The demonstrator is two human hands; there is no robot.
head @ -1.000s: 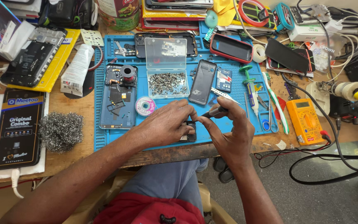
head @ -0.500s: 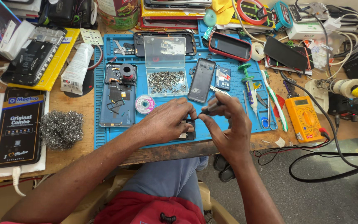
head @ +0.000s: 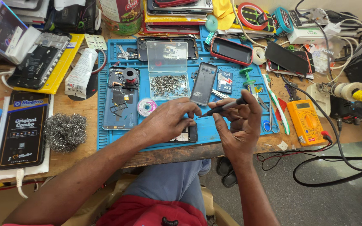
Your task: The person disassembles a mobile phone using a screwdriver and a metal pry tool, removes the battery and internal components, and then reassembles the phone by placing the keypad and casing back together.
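Near frame centre, left hand (head: 168, 121) still pinning small dark phone part (head: 188, 134) on blue mat (head: 105, 138), right hand (head: 237, 125) clenched around slim black screwdriver (head: 223, 108), tip unmoved, so work ongoing.

From my remote view: blue work mat (head: 105, 144) on wooden bench. Clear plastic box (head: 167, 69) at mat centre holds screws; opened phone chassis (head: 120, 98) lies to its left w/ small solder-wick reel (head: 146, 106) just beside. Steel wool wad (head: 65, 132) sits off mat, left. Orange multimeter (head: 306, 121) rests at right, near blue-handled scissors (head: 267, 119). White tube (head: 79, 73) lies upper left.
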